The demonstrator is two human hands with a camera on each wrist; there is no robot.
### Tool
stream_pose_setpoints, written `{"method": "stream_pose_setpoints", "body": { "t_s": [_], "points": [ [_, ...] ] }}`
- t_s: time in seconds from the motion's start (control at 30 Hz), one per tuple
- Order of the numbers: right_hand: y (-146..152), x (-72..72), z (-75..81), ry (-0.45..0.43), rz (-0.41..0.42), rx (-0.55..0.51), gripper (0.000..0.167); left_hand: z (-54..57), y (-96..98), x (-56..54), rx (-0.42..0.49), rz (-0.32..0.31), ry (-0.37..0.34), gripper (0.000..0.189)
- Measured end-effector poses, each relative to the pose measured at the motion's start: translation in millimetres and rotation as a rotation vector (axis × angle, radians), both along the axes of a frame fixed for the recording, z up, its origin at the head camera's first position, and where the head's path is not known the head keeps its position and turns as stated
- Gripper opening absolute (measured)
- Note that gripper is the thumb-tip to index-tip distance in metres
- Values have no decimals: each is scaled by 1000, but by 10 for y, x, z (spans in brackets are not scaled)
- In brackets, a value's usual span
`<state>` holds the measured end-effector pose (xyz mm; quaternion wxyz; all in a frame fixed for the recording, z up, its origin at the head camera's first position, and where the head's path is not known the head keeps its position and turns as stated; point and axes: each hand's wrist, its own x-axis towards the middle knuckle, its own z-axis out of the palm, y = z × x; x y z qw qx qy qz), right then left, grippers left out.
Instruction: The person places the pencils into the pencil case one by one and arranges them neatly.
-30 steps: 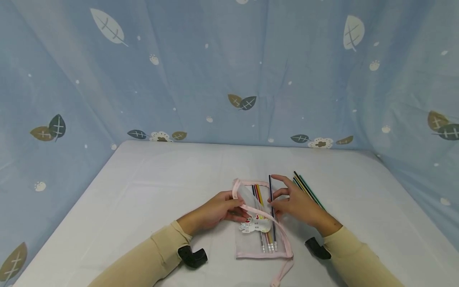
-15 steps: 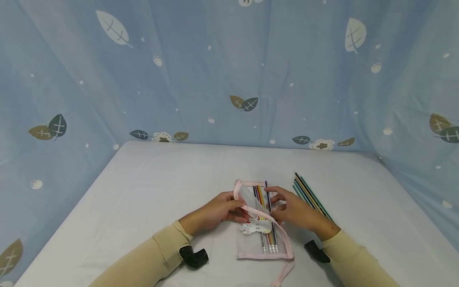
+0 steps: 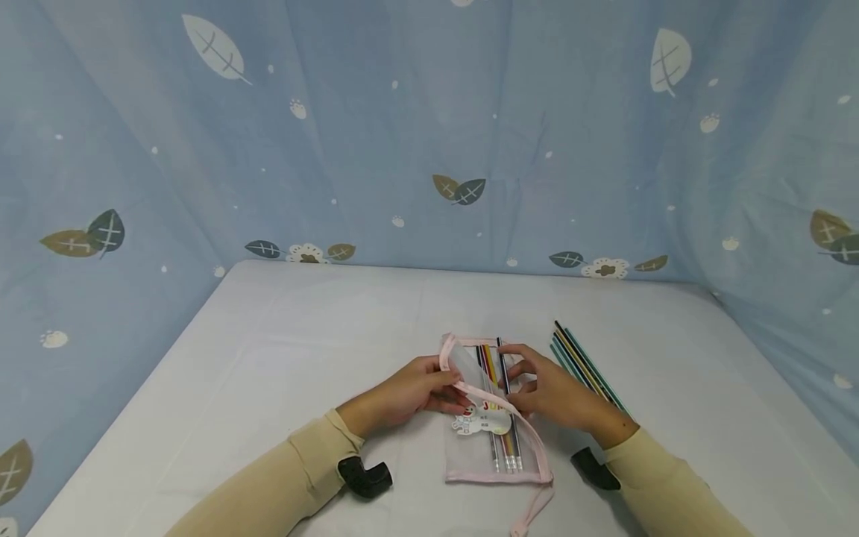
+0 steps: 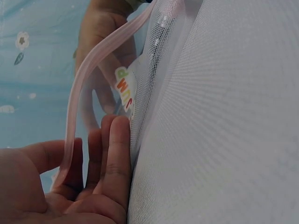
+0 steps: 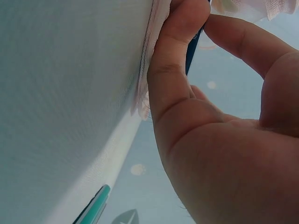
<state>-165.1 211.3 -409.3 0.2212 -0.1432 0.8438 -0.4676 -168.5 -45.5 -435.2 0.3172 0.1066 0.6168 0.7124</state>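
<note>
A mesh pencil pouch (image 3: 463, 455) with pink trim lies on the table in the head view, its top flap lifted. My left hand (image 3: 419, 391) pinches the flap's pink edge (image 4: 77, 88) between thumb and fingers, other fingers under the flap. At the pouch's right side my right hand (image 3: 550, 388) pinches a dark pencil (image 3: 502, 365), whose lower part lies inside the pouch. In the right wrist view the dark pencil (image 5: 192, 51) shows between thumb and index finger. Several more pencils (image 3: 488, 362) lie inside, partly covered by the flap and its "JUMP" label (image 3: 479, 421).
Several loose pencils (image 3: 577, 358), teal, dark and yellowish, lie on the white table (image 3: 322, 321) beyond and right of my right hand. A pink strap (image 3: 535, 507) trails from the pouch's lower right corner. A blue leaf-patterned curtain (image 3: 376, 134) hangs behind the table.
The dark pencil has slid down toward me and deeper into the pouch, my right hand lowering slightly with it. My left hand still holds the flap up.
</note>
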Motion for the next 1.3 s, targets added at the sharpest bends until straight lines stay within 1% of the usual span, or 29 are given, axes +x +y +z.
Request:
{"method": "stream_pose_setpoints", "body": {
  "t_s": [0.13, 0.37, 0.57, 0.77, 0.9, 1.3],
  "points": [
    [2, 3, -16, 4, -2, -2, 77, 5, -2, 6, -3, 1, 0, 23],
    [-10, 14, -24, 37, -20, 60, 73, 14, 1, 12, -12, -7, 12, 25],
    [-5, 28, -16, 70, 21, 46, 68, 15, 5, 15, -14, -5, 15, 23],
    [-13, 24, -35, 87, -8, 71, 71, 4, 8, 11, -14, -8, 18, 26],
    [-20, 22, -47, 106, -13, 81, 73, 12, 7, 16, -14, -9, 16, 24],
    [-42, 39, -25, 133, 20, 71, 66, -3, 3, -1, 6, 1, 12, 17]
  ]
}}
